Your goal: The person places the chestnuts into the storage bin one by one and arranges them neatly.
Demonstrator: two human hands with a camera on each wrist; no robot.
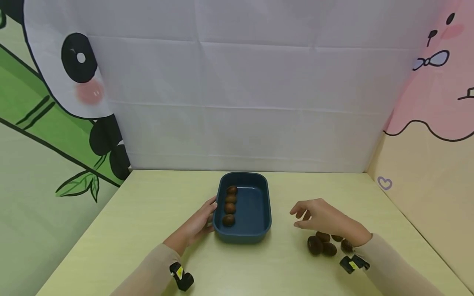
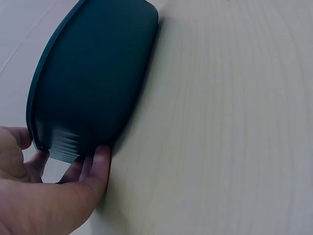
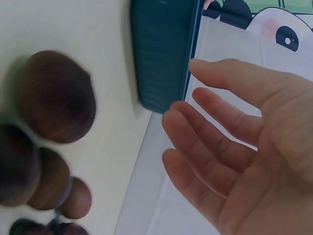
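A blue rectangular plastic box (image 1: 255, 237) stands on the table with several brown chestnuts (image 1: 230, 208) lined up along its left inner wall. My left hand (image 1: 196, 222) holds the box at its left side; in the left wrist view fingertips (image 2: 101, 159) meet the outer wall near the base, others reach the rim. To the right of the box, my right hand (image 1: 326, 218) hovers with loosely bent fingers and nothing between them. Below and behind it lies a loose group of chestnuts (image 1: 315, 245), partly hidden by the wrist. One larger chestnut (image 3: 57, 97) stands out in the right wrist view.
A pale wood-grain table (image 1: 148, 205) carries everything. White cloth (image 1: 237, 102) closes off the back, and printed cartoon panels (image 1: 426, 156) flank both sides. A black wrist device (image 1: 181, 277) sits on each sleeve.
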